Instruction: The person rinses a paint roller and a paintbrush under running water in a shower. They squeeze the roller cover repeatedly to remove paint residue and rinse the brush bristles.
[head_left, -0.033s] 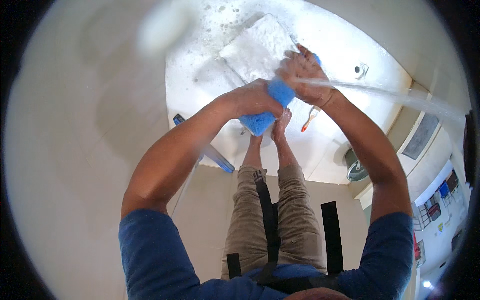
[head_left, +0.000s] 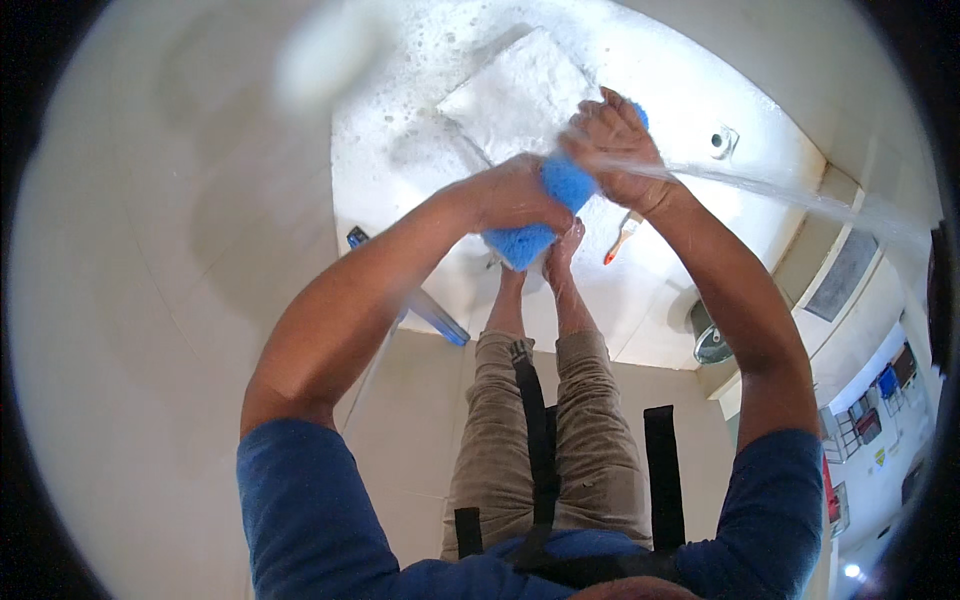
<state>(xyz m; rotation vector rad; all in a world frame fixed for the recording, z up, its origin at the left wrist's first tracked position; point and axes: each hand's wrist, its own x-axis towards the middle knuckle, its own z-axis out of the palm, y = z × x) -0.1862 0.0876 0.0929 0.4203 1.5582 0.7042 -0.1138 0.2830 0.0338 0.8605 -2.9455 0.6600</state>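
Wet and fuzzy, a blue microfibre cloth (head_left: 568, 184) is stretched between my two hands. My left hand (head_left: 515, 195) has its fingers wrapped round it, with a bunched end hanging below the palm. My right hand (head_left: 618, 145) is closed on the far part, and a bit of blue shows past its fingers. A water stream (head_left: 760, 180) comes in from the right and strikes near my right wrist and palm. Beyond my hands a white square panel (head_left: 522, 90), wet and glossy, lies on the white surface (head_left: 385, 120).
A paintbrush (head_left: 623, 238) with an orange-tipped handle lies right of my bare feet. Farther right are a round metal fitting (head_left: 720, 142) and a dark green round container (head_left: 712, 340). A blue-grey bar (head_left: 440, 318) lies at left. Droplets dot the far surface.
My right hand has curled tighter and shifted slightly right. My left hand and the cloth have shifted very slightly to the right.
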